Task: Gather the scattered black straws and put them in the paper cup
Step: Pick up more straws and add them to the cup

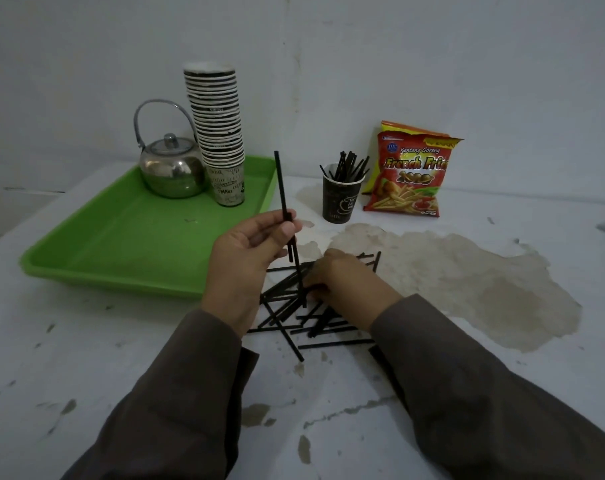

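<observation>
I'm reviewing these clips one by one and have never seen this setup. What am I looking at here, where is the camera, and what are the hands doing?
No machine here: a person wears one camera on the head, looking down at their own hands. The left hand holds a few black straws upright in its fingers. The right hand reaches into the scattered straws on the white table. Behind stands a paper cup already holding straws, beside a snack bag. A green tray carries a kettle and stacked cups.

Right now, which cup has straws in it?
The dark paper cup standing alone on the table beside the snack bag holds straws. The stacked cups sit on the green tray, strawless.
</observation>
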A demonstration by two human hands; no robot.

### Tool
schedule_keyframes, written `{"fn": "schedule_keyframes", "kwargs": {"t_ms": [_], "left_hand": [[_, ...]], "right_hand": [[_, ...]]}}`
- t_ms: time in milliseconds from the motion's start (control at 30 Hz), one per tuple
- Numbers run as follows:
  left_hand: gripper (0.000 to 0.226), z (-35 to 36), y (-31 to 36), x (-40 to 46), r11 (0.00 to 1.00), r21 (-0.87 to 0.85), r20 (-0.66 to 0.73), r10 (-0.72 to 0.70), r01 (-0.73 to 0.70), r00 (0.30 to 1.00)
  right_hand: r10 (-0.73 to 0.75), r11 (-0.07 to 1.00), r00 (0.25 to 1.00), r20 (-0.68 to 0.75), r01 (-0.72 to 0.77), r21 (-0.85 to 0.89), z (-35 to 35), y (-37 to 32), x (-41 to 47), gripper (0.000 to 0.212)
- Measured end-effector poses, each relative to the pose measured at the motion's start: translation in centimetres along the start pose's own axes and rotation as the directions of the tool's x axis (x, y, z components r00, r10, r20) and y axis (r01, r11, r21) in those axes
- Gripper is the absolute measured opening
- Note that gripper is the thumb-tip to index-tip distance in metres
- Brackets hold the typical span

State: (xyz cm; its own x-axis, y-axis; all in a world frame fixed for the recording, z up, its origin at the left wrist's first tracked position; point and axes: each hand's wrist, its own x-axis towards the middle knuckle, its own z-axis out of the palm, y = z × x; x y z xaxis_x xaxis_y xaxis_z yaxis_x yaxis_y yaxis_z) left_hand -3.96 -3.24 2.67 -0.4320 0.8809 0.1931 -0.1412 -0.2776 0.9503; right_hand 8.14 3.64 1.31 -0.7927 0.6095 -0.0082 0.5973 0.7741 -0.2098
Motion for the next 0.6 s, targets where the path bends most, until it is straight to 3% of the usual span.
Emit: {"fn": "schedule_keyframes", "kwargs": {"t_ms": [133,300,467,600], "left_hand": [[0.015,-0.1,-0.2,0.1,1.0,-0.022,-0.003,-0.005,0.005,1.0],[0.012,-0.3,-0.2,0.3,0.998,-0.057,-0.021,0.035,-0.036,0.999],[0.01,-0.7,0.6,1.0,0.988,-0.12,-0.042,0.09,-0.095,0.995],[0.012,0.1,1.2,2.4,0.99,-0.045,-0.042,0.13,-0.132,0.991]], "right_hand": [[-0.026,0.991,1.0,0.01,0.027,-0.128,0.9,0.0,0.4,0.027],[0.02,0.996,0.999,-0.044,-0.024,-0.09,0.7,0.8,0.3,0.028],[0.203,0.964,0.951,-0.235,-0.151,0.22,-2.8,2.5,-1.4,0.018],[0.333,0.823,0.876,-0.348,-0.089,0.562,-5.7,3.7,-2.3,0.012]]}}
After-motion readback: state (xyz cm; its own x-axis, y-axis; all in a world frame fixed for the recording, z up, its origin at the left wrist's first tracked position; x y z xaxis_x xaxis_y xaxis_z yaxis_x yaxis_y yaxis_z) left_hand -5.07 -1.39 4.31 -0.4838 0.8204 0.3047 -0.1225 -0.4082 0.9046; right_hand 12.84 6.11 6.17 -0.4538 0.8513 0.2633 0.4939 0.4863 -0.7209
